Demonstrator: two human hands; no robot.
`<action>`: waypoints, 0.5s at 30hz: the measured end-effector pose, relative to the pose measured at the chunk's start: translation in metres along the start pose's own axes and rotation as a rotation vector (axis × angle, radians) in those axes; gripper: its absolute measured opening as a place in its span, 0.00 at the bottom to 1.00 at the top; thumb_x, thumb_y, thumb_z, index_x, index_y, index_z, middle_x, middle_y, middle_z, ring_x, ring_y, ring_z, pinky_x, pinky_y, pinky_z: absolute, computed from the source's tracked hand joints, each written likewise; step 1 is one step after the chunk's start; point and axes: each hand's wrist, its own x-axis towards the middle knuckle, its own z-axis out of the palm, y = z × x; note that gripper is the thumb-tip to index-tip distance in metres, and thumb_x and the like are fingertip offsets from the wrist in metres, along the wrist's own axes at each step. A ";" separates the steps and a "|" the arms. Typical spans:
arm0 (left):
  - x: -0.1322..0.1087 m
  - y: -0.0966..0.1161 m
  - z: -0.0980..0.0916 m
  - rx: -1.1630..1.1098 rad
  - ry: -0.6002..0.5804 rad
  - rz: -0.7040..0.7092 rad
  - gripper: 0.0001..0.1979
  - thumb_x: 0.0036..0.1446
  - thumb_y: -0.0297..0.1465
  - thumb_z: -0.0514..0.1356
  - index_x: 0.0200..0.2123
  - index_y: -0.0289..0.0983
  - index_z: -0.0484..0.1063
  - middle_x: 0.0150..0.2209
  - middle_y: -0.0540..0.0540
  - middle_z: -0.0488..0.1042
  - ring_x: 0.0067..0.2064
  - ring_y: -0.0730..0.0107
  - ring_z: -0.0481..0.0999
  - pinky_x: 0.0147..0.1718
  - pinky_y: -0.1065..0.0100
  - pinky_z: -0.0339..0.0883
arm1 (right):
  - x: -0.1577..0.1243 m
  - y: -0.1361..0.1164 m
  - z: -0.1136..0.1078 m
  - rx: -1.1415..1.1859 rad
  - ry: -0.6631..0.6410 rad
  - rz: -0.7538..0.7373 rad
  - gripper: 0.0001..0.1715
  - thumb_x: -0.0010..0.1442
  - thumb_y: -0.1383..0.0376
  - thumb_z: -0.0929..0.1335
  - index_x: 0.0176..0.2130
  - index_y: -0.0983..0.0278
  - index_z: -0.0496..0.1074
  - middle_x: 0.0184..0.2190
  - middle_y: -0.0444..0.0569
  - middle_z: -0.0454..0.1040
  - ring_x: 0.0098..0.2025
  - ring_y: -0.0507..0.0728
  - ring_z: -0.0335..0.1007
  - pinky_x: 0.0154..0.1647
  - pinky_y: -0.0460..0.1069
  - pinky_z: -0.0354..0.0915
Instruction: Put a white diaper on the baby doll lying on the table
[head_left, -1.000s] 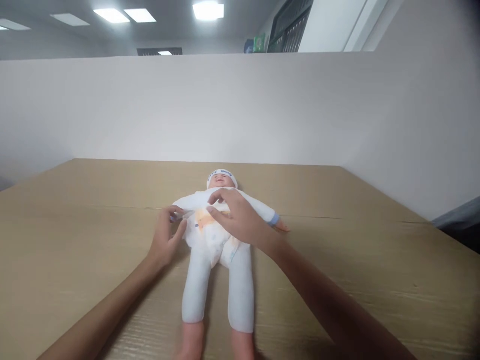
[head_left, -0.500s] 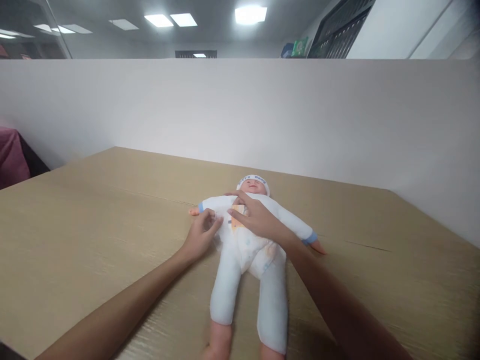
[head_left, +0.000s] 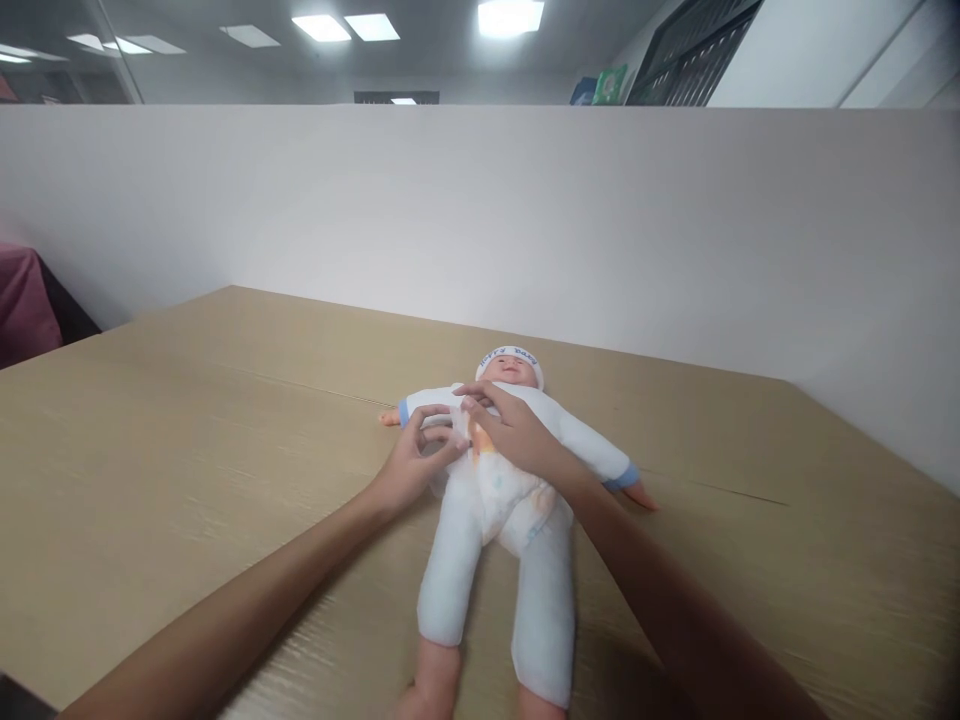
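A baby doll [head_left: 450,600] in white clothes with blue cuffs and a white headband lies on its back, head away from me. Around its hips is a white diaper [head_left: 501,490] with an orange patterned waistband. At the waist's left side my left hand [head_left: 420,455] pinches a whitish, see-through side tab [head_left: 460,422] of the diaper between thumb and fingers. My right hand [head_left: 517,425] lies over the diaper's front waist with bent fingers, holding it against the belly. Its thumb is close to the left fingertips. The right palm hides part of the waistband.
The doll lies on a wide tan tabletop [head_left: 225,430] with a thin seam across it. A pale partition wall [head_left: 480,220] rises behind its far edge. Dark red cloth [head_left: 26,300] hangs at the far left.
My left hand has moved right and closed on the diaper's side tab, bringing it over the orange waistband toward my right hand. The right hand stays at the waist, its thumb shifted slightly upward.
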 end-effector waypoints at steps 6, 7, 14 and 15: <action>0.009 0.010 0.008 0.013 0.009 -0.040 0.34 0.57 0.49 0.75 0.58 0.43 0.67 0.42 0.47 0.81 0.43 0.62 0.82 0.40 0.66 0.70 | 0.000 0.003 -0.001 0.064 0.007 -0.012 0.20 0.77 0.51 0.62 0.50 0.58 0.78 0.53 0.52 0.82 0.57 0.62 0.76 0.63 0.57 0.66; 0.011 0.012 0.007 0.036 0.008 -0.052 0.35 0.57 0.49 0.75 0.59 0.43 0.66 0.42 0.47 0.81 0.42 0.63 0.82 0.38 0.66 0.69 | 0.000 0.003 -0.001 0.060 0.011 -0.021 0.22 0.77 0.50 0.61 0.49 0.59 0.78 0.52 0.51 0.82 0.58 0.63 0.75 0.63 0.57 0.65; 0.022 0.031 -0.005 0.259 -0.042 -0.211 0.43 0.50 0.46 0.79 0.64 0.45 0.67 0.34 0.52 0.78 0.33 0.65 0.79 0.31 0.68 0.66 | -0.001 0.006 0.000 0.032 0.057 0.001 0.27 0.78 0.46 0.59 0.51 0.59 0.77 0.46 0.49 0.80 0.58 0.62 0.74 0.63 0.57 0.64; 0.024 0.034 -0.007 0.294 -0.051 -0.219 0.42 0.50 0.46 0.79 0.64 0.45 0.69 0.33 0.52 0.78 0.33 0.64 0.80 0.32 0.68 0.66 | -0.001 0.007 0.000 0.033 0.056 0.002 0.27 0.78 0.45 0.59 0.51 0.58 0.77 0.46 0.49 0.80 0.58 0.62 0.74 0.63 0.57 0.64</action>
